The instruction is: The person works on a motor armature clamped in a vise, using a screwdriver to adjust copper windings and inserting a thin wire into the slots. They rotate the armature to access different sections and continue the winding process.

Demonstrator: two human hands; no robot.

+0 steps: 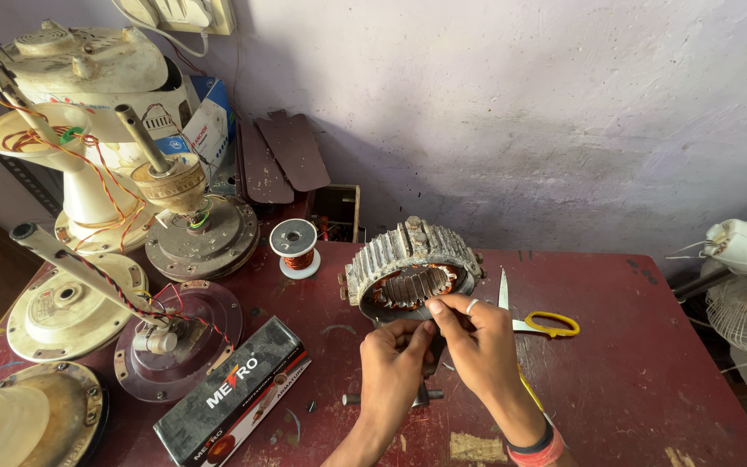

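I see both hands meeting at the front rim of the stator point(411, 268), which stands tilted on edge mid-surface point(650, 380); my left hand point(393, 363) pinches its lower edge, fingers closed; my right hand point(475, 339) pinches beside it, ring showing; scissors point(536, 322) lie just right of the stator; a wire spool point(295, 246) stands to its left, near fan motor parts point(192, 229).

Yellow-handled scissors point(533, 322), a copper wire spool point(294, 245), a long black box point(233, 393) — fan parts point(192, 229) left.
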